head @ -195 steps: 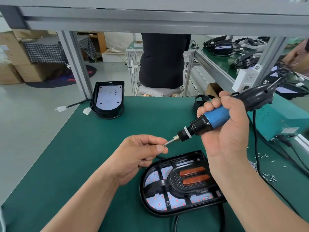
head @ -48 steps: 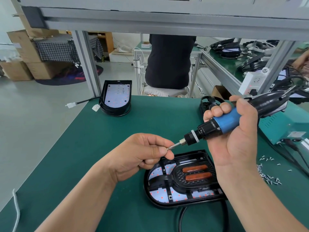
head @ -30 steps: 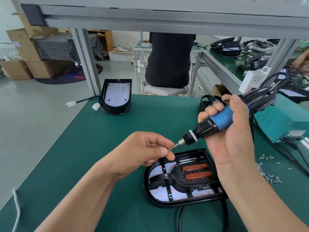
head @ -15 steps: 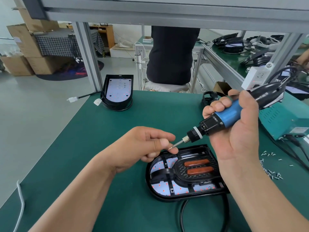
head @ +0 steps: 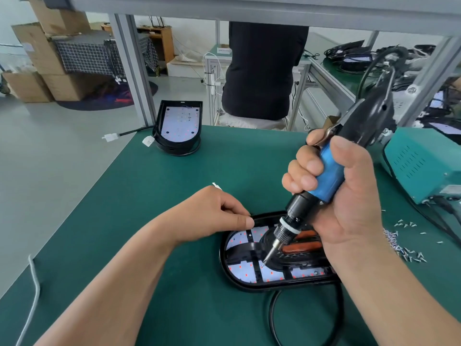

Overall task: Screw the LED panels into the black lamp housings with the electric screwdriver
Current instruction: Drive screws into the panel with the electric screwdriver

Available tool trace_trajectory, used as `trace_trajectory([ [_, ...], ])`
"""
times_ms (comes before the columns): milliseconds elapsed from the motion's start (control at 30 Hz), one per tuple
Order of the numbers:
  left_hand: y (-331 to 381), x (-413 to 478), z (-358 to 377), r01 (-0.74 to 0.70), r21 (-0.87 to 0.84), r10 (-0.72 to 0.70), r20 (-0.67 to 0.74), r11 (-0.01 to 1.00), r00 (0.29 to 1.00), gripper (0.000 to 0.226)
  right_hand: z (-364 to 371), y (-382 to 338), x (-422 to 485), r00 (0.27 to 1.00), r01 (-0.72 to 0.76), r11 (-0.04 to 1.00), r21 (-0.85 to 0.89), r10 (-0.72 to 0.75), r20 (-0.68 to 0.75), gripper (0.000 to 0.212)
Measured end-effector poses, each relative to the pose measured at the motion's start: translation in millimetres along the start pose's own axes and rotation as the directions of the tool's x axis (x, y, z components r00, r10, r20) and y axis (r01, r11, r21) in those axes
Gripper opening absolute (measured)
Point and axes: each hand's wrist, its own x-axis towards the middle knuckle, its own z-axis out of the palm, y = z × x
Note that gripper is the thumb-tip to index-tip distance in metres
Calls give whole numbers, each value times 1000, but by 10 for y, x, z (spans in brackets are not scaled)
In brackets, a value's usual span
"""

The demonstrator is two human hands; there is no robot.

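A black oval lamp housing point(head: 225, 267) lies near me on the green mat, with a white LED panel point(head: 245, 272) dotted red inside it and two orange bars at its middle. My right hand point(head: 349, 198) grips the blue and black electric screwdriver point(head: 329, 171), tilted steeply, its bit tip down on the panel near the housing's middle. My left hand point(head: 212, 213) rests at the housing's far left rim with fingers curled; whether it holds anything is hidden. A second housing point(head: 179, 126) with its panel stands at the mat's far edge.
Loose screws point(head: 404, 243) lie scattered to the right of the housing. A teal power box point(head: 424, 166) stands at the right edge with cables. The housing's black cable point(head: 274, 310) loops toward me. A person in black sits beyond the table. A white cord point(head: 32, 290) hangs at left.
The screwdriver has swung from pointing at my left fingertips to a steep tilt, its tip now down on the panel. My left hand has drawn away to the housing's rim.
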Motion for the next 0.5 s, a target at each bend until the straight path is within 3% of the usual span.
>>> trace_trajectory([
  [100, 15, -5, 0, -3, 17, 3, 7, 1000, 1000, 15, 10, 14, -11, 999, -7, 1000, -15, 8, 51, 9],
  [233, 26, -9, 9, -10, 19, 9, 11, 1000, 1000, 16, 15, 31, -12, 992, -24, 999, -27, 27, 124, 36],
  [500, 77, -27, 17, -18, -1, 18, 22, 1000, 1000, 16, 34, 90, -34, 982, -57, 997, -44, 64, 177, 41],
])
